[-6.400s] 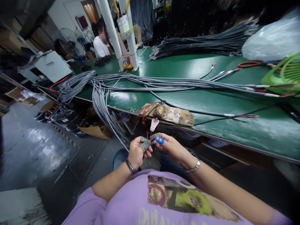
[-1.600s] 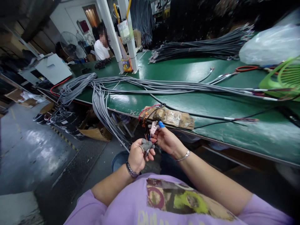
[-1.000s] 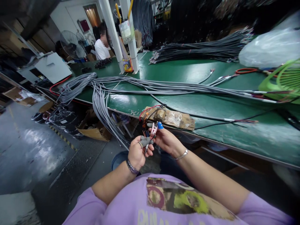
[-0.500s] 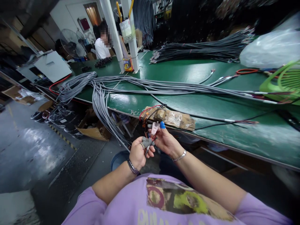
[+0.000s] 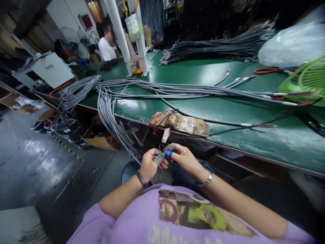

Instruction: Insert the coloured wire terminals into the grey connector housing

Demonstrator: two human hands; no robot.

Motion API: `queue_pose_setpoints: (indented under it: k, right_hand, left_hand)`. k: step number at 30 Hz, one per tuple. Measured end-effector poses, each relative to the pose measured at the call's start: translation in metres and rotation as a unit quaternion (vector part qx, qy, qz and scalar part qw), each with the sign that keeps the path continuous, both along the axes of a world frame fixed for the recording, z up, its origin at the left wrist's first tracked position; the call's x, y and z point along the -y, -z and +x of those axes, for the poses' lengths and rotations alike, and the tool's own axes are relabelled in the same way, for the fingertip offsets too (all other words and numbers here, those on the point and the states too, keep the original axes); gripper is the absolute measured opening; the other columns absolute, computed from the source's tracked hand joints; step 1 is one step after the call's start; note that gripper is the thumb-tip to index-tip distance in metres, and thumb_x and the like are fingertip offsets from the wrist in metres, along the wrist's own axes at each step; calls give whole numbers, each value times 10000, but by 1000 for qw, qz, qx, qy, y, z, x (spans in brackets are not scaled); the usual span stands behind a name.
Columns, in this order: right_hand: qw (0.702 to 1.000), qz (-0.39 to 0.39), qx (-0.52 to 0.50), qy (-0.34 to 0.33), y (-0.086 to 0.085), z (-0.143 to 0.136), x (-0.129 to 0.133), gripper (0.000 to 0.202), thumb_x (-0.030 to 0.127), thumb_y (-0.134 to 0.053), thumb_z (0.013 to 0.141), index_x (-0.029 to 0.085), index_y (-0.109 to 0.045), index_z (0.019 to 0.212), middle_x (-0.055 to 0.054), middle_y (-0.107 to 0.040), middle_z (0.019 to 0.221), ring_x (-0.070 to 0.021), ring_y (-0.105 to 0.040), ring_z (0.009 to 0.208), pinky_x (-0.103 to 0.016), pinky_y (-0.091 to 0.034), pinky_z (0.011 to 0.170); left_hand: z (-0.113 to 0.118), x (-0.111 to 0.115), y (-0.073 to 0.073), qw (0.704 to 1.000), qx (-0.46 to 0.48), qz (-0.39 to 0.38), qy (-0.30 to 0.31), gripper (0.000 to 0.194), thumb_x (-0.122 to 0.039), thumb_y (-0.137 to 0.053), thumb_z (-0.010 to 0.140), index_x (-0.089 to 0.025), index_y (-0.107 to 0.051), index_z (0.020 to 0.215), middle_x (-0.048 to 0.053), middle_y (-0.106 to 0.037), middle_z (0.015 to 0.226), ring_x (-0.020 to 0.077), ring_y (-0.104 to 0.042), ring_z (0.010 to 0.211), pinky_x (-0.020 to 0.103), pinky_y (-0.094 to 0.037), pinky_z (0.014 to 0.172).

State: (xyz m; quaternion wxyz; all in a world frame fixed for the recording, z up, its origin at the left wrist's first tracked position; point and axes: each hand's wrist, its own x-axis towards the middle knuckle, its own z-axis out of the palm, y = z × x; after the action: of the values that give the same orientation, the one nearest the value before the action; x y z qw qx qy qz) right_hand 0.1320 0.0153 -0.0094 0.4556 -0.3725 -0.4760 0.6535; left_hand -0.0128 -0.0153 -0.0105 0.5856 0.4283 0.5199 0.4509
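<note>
Wires: thin, some orange and some blue, poking up between your two hands, in front of the table's edge.
Left hand: your thumb and finger, in gray covers, are clamped on the wires.
Right hand: your thumb, with a blue wrap, and finger are pinched together right at the wires. I cannot tell if a wire is between them.
Pink clip: just above your fingers, near the board's front edge.
Board: brown and taped, lying along the front edge of the green table.
Gray cables: a long bunch across the table, with some hanging down over the edge.
Black cables: a big pile at the back.
Green basket: far right, near the plastic bag.
</note>
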Motion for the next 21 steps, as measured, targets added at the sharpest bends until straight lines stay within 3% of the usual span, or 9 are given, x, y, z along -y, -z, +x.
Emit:
queue_pose_setpoints:
  k: [4, 7, 10, 17, 21]
  right_hand:
    - [1000, 3, 4, -20, 0, 2, -2, 144, 301, -730, 655, 181, -655, 684, 18, -591, 635, -110, -475, 585, -257, -395, 604]
    - [1000, -16, -4, -26, -3, -1, 0, 158, 307, -735, 648, 179, -644, 666, 16, -596, 628, -112, -482, 579, -254, -393, 584]
    - [999, -32, -13, -20, -4, -5, 2, 180, 324, -738, 643, 180, -630, 649, 13, -593, 614, -112, -478, 564, -254, -386, 563]
    - [998, -39, -26, 51, 0, -12, 7, 173, 309, -714, 671, 177, -610, 630, 28, -540, 575, -94, -416, 538, -247, -339, 538]
    - [998, -32, -40, 38, 2, -12, 7, 199, 347, -733, 676, 176, -632, 681, 17, -565, 616, -99, -437, 565, -251, -354, 559]
  left_hand:
    - [-7, -2, -8, 997, -29, -14, 68, 383, -511, -709, 665, -164, -548, 677, 48, -668, 589, 134, -611, 482, 216, -447, 459]
    - [-9, -1, -13, 996, -42, -6, 81, 371, -484, -748, 626, -157, -585, 687, 45, -661, 578, 138, -608, 485, 232, -471, 475]
    - [-7, 0, -12, 997, -38, -1, 62, 351, -466, -745, 637, -152, -592, 663, 41, -656, 567, 135, -607, 481, 227, -472, 470]
    - [3, 0, -2, 996, 74, -38, -21, 328, -437, -704, 670, -155, -539, 638, 35, -645, 529, 121, -570, 400, 187, -367, 376]
    - [4, 0, 1, 991, 109, -43, -63, 322, -424, -702, 662, -163, -515, 655, 24, -639, 523, 115, -550, 376, 185, -342, 363]
